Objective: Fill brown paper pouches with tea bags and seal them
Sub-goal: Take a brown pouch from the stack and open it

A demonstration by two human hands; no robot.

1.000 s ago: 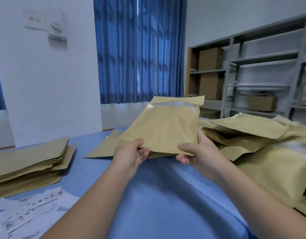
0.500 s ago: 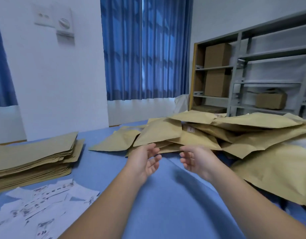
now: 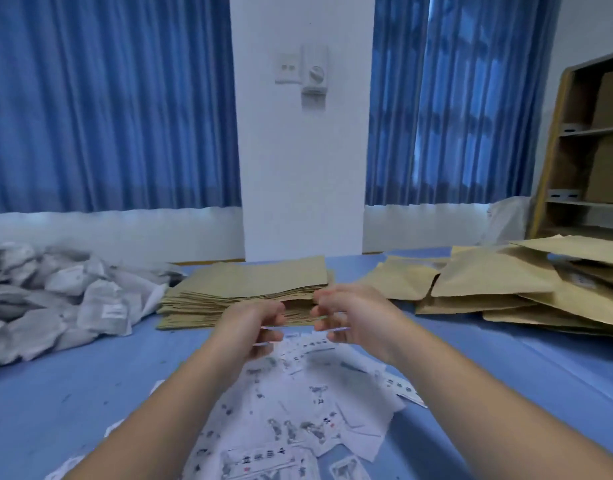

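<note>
A stack of flat, empty brown paper pouches (image 3: pixel 256 282) lies on the blue table straight ahead. My left hand (image 3: pixel 255 323) and my right hand (image 3: pixel 346 313) hover side by side just in front of its near edge, blurred by motion. Their fingers are loosely curled and I see nothing held in them. A heap of white and grey tea bag packets (image 3: pixel 56 299) sits at the left. Filled brown pouches (image 3: pixel 488 278) are piled at the right.
Printed white paper slips (image 3: pixel 298 403) are scattered on the blue table (image 3: pixel 90 393) under my forearms. A white pillar (image 3: pixel 301 168) and blue curtains stand behind the table. A shelf unit with cardboard boxes (image 3: pixel 582 150) is at the far right.
I let go of the filled pouch onto the right pile. My view has swung left, and both empty hands have come over to the stack of flat pouches.
</note>
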